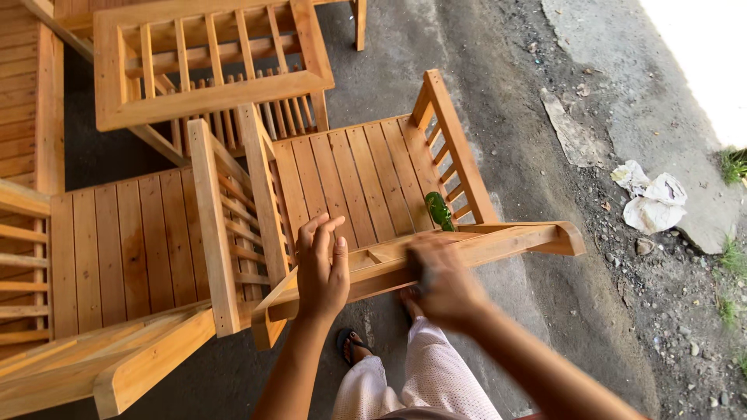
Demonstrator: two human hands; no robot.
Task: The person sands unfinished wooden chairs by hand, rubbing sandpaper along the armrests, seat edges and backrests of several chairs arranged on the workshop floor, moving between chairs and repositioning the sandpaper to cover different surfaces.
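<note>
Left hand rests palm-down, fingers loosely spread, on the top back rail of the unpainted slatted wooden chair at frame centre; it clamps nothing. Right hand is motion-blurred over the same rail; cannot tell whether its fingers are apart or closed, or on what. A small green bottle-like object stands on the chair seat just beyond the rail, right of centre. Risk, as judged: vigorous rubbing along the rail could jolt the chair and tip the green object. Sandalled foot sits close under the rail at lower centre. A second slatted chair touches at left; fingers could pinch between the frames.
</note>
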